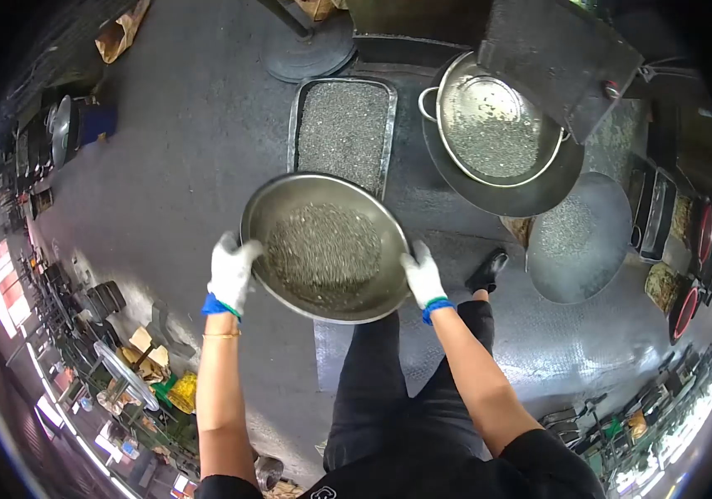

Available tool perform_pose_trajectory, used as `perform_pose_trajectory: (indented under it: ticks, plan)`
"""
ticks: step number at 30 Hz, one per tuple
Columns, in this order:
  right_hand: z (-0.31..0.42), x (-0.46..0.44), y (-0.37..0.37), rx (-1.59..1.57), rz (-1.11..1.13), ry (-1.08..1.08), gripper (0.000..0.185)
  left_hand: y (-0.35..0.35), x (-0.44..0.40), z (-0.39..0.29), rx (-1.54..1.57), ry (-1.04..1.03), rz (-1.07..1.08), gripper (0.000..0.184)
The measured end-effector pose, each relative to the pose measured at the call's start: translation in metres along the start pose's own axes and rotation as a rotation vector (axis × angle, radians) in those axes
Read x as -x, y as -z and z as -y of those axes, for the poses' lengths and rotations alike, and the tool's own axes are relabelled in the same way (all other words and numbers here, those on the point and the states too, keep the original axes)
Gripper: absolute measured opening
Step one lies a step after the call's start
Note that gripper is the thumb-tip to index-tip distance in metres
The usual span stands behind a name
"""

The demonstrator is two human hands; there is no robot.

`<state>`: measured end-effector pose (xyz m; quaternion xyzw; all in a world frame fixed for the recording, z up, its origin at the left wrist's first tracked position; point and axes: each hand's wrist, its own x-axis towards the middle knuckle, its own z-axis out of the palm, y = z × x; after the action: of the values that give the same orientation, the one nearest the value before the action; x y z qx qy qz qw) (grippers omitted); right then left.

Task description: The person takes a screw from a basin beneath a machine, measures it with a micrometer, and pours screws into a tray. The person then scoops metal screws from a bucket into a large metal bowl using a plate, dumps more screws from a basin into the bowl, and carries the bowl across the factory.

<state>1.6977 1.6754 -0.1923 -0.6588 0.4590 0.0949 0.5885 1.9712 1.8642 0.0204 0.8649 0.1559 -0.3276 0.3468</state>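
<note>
Between my two gloved hands is a wide metal basin (281,195) holding a heap of small grey pieces (323,249), blurred as if moving. My left hand (231,270), in a white glove with a blue cuff, grips the basin's left rim. On the opposite rim, my right hand (422,276) is closed in a matching glove. Just beyond the basin lies a rectangular tray (294,137) full of similar grey bits, its near end partly hidden by the basin. My fingers under the rim are out of sight.
At upper right, a two-handled metal pot (489,100) with grey pieces sits in a larger dark pan (489,198), beneath a dark metal machine part (556,58). A wide shallow pan (580,258) stands right of my shoe (487,270). A round stand base (310,54) is at the top.
</note>
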Motion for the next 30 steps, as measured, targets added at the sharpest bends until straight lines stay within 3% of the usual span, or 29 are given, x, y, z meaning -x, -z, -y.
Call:
perform_pose_trajectory:
  ticks: [2,3,4,5,7,9,15,21,25,27,29,30]
  plan:
    - [0.037,-0.015,-0.02,-0.118,0.238,-0.321,0.07,-0.011,-0.027,-0.035,-0.109,-0.057,-0.05,0.026]
    - [0.045,-0.025,-0.03,-0.135,0.335,-0.373,0.071,-0.017,-0.052,-0.038,-0.131,-0.075,-0.054,0.026]
    - [0.062,-0.031,-0.042,-0.231,0.331,-0.474,0.062,-0.024,-0.07,-0.057,-0.131,-0.032,-0.026,0.029]
    - [0.043,-0.045,-0.059,-0.286,0.398,-0.249,0.048,-0.03,-0.11,-0.047,-0.273,-0.249,-0.12,0.032]
    - [0.019,-0.062,-0.088,-0.343,0.464,-0.036,0.034,-0.041,-0.119,-0.098,-0.18,-0.123,0.059,0.032]
    - [0.03,-0.079,-0.106,-0.825,0.659,-0.71,0.004,-0.051,-0.15,-0.101,-0.23,-0.202,0.012,0.026]
    - [0.06,-0.074,-0.11,-0.899,0.592,-0.797,0.013,-0.057,-0.167,-0.11,-0.271,-0.228,0.095,0.028]
    - [0.087,-0.069,-0.101,-0.839,0.545,-0.686,0.009,-0.024,-0.146,-0.124,-0.193,-0.238,0.016,0.024]
    - [0.133,-0.069,-0.078,-0.78,0.529,-0.532,0.029,-0.005,-0.139,-0.137,-0.087,-0.296,-0.017,0.025]
    - [0.104,-0.087,-0.094,-0.655,0.511,-0.43,0.033,-0.013,-0.14,-0.136,-0.083,-0.276,-0.04,0.026]
    - [0.064,-0.11,-0.117,-0.62,0.561,-0.632,0.034,-0.039,-0.173,-0.093,-0.063,-0.246,-0.077,0.024]
    - [0.05,-0.117,-0.128,-0.456,0.523,-0.675,0.024,-0.044,-0.191,-0.071,-0.225,-0.178,-0.135,0.022]
